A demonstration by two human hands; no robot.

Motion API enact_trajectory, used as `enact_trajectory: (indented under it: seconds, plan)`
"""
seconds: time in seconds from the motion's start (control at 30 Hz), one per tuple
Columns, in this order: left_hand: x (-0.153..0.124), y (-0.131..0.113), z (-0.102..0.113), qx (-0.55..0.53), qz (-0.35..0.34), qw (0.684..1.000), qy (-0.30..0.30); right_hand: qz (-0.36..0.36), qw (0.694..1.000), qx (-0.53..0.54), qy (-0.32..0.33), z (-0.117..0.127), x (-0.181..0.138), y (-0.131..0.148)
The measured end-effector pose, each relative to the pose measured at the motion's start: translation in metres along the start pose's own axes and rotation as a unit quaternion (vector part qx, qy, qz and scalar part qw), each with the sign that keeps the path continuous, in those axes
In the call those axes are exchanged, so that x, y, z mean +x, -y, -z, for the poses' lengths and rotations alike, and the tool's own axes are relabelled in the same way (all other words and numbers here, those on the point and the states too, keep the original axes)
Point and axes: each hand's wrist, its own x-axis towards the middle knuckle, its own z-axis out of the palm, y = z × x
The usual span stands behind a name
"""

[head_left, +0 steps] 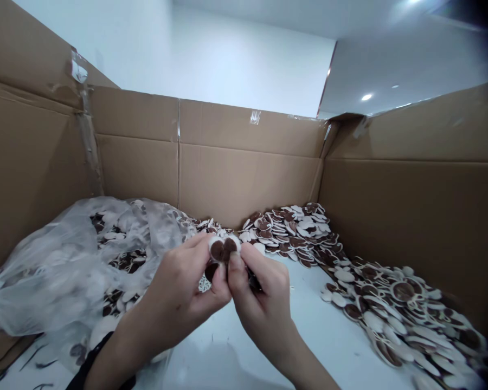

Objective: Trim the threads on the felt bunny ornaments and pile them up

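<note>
Between my two hands is a brown-and-white fuzzy fabric patch (223,249) with rounded lobes. It is held up in front of me, above the white tabletop (223,352). My left hand (171,292) pinches its left side, thumb pressed against the front. On the other side, my right hand (264,295) grips it with thumb and curled forefinger. Both sets of fingertips almost meet at the middle of the patch, so its lower part is mostly hidden.
A translucent plastic bag (61,265) of similar patches lies at left. Loose patches form a pile (288,230) at the back and another pile (406,317) along the right. Cardboard walls (248,176) rise on three sides. Dark thread scraps (44,364) lie lower left.
</note>
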Motion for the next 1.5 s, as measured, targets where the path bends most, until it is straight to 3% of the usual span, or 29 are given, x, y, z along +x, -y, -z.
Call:
enact_trajectory:
  seconds: [0.2,0.33,0.43,0.53,0.67,0.83,0.93,1.0,1.13,1.3,1.5]
  plan:
    - [0.000,0.000,-0.003,0.004,0.006,1.000,0.000,-0.012,0.999,0.033,0.012,0.000,-0.001,0.000]
    - [-0.001,-0.008,-0.010,-0.094,0.040,0.994,-0.035,0.008,0.998,0.069,-0.003,-0.001,-0.002,0.000]
    - [-0.004,-0.013,-0.015,-0.206,0.107,0.971,-0.054,0.002,0.994,0.109,-0.013,-0.003,-0.002,0.001]
    - [-0.007,-0.012,-0.018,-0.321,0.174,0.930,-0.033,-0.040,0.985,0.167,-0.012,-0.006,-0.004,0.003]
    - [-0.012,-0.008,-0.018,-0.343,0.238,0.907,-0.057,-0.111,0.967,0.230,-0.016,-0.006,-0.004,0.002]
    - [-0.012,-0.009,-0.014,-0.340,0.190,0.920,-0.039,-0.115,0.975,0.189,0.000,-0.002,0.004,-0.003]
    - [-0.007,-0.011,-0.015,-0.361,0.217,0.905,-0.050,-0.158,0.970,0.183,0.040,0.001,0.004,-0.001]
    - [-0.003,-0.013,-0.016,-0.378,0.249,0.888,-0.079,-0.165,0.974,0.155,0.020,0.004,0.000,0.003]
    - [0.004,-0.011,-0.016,-0.355,0.281,0.878,-0.157,-0.099,0.991,0.072,-0.048,0.006,-0.010,0.016]
    - [0.007,-0.007,-0.011,-0.390,0.282,0.865,-0.138,-0.047,0.997,0.005,0.060,0.002,-0.012,0.023]
    - [0.006,-0.009,-0.012,-0.516,0.281,0.802,-0.106,-0.074,0.993,-0.001,0.089,-0.005,-0.006,0.017]
